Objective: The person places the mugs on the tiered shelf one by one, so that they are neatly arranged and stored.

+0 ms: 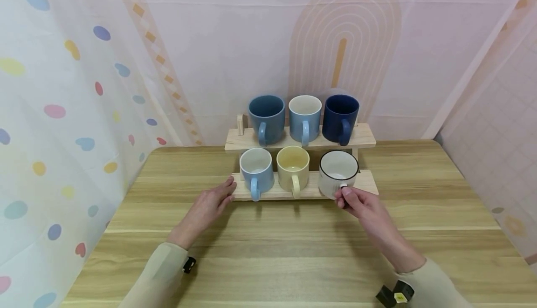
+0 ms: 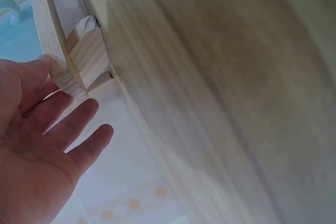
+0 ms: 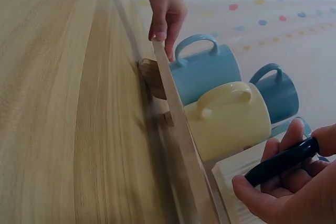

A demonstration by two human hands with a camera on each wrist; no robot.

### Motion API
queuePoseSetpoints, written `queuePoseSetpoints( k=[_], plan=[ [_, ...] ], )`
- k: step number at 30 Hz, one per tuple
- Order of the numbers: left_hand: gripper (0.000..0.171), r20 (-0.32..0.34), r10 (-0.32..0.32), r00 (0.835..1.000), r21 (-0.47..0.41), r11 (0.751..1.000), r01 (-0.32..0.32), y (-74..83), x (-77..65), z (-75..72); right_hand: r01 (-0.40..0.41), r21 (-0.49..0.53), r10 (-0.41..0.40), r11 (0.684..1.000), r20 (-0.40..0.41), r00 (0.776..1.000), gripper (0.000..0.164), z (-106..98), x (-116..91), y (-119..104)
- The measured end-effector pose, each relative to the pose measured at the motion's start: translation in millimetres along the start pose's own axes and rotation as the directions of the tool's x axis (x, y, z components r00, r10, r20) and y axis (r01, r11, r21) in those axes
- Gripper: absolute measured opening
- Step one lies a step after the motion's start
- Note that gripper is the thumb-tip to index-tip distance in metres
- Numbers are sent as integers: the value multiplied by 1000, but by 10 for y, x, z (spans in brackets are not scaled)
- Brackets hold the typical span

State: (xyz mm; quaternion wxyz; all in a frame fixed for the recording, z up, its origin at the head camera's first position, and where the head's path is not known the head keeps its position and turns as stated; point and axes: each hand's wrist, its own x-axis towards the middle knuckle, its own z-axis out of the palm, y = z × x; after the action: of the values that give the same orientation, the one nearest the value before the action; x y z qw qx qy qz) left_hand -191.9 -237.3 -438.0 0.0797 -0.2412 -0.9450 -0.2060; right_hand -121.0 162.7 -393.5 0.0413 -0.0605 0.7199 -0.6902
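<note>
A white mug [image 1: 331,180] with a black rim stands at the right end of the lower board of a two-tier wooden rack [image 1: 369,183]. By its dark handle [image 3: 283,161] my right hand [image 1: 361,205] holds it, thumb and fingers around the handle. My left hand [image 1: 209,204] pinches the left end of the lower board [image 2: 68,80] between thumb and index finger, while its other fingers spread out below. Beside the white mug on that board are a yellow mug [image 1: 289,175] and a light blue mug [image 1: 260,180], handles toward me.
On the upper board [image 1: 277,144] stand a grey-blue mug [image 1: 274,121], a light blue mug with white inside [image 1: 297,124] and a navy mug [image 1: 331,124]. The rack is on a wood-grain table [image 1: 268,252]. Patterned curtains [image 1: 235,42] hang behind and at the sides.
</note>
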Motion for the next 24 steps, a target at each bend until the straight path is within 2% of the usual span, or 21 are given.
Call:
queuePoseSetpoints(
  k=[12, 24],
  plan=[
    [41, -9, 15, 1000, -4, 1000, -15, 2, -4, 1, -46, -6, 46, 999, -5, 999, 39, 87, 119, 29],
    [42, 3, 11, 1000, -12, 1000, -11, -3, -8, 2, -21, -31, 20, 999, -33, 999, 38, 132, 212, 67]
  ],
)
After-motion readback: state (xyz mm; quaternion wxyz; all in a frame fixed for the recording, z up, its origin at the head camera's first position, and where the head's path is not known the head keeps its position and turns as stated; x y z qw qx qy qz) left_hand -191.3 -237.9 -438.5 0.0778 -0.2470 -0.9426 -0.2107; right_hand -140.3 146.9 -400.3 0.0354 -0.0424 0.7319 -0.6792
